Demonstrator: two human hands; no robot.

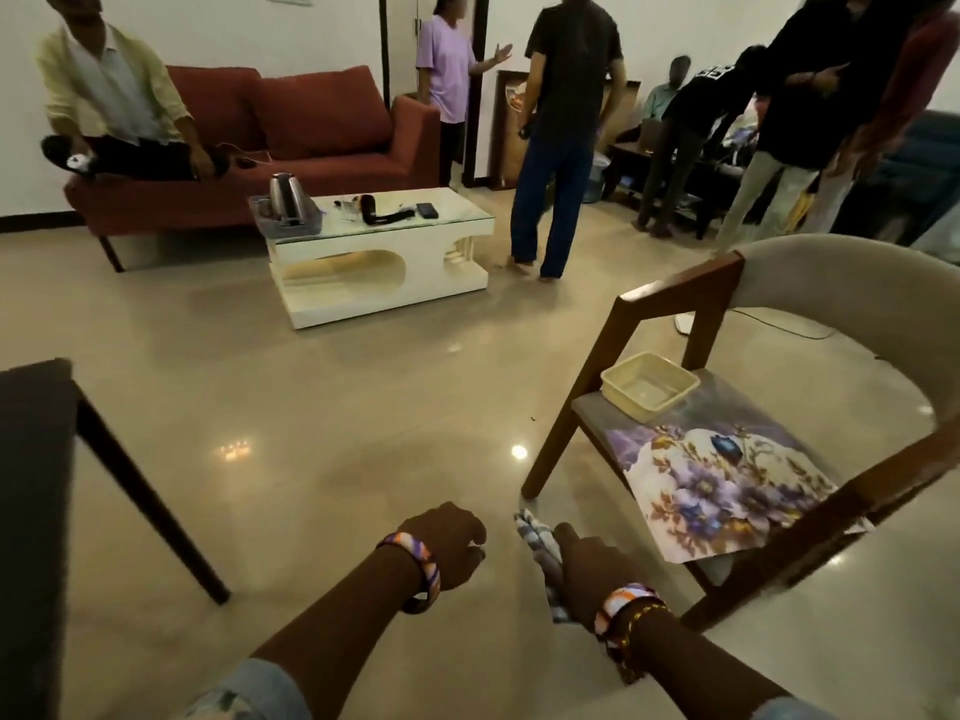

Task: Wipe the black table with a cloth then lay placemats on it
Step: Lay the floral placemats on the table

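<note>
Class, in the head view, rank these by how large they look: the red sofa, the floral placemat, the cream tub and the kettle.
1. Red sofa
2. Floral placemat, though it sits much nearer the camera
3. Cream tub
4. Kettle, far off, so it looks smallest

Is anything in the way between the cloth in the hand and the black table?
Nothing visible. The right hand grips the checked grey-white cloth; the black table stands off to the left. Between them are only bare glossy floor and the left hand, which holds nothing.
</note>
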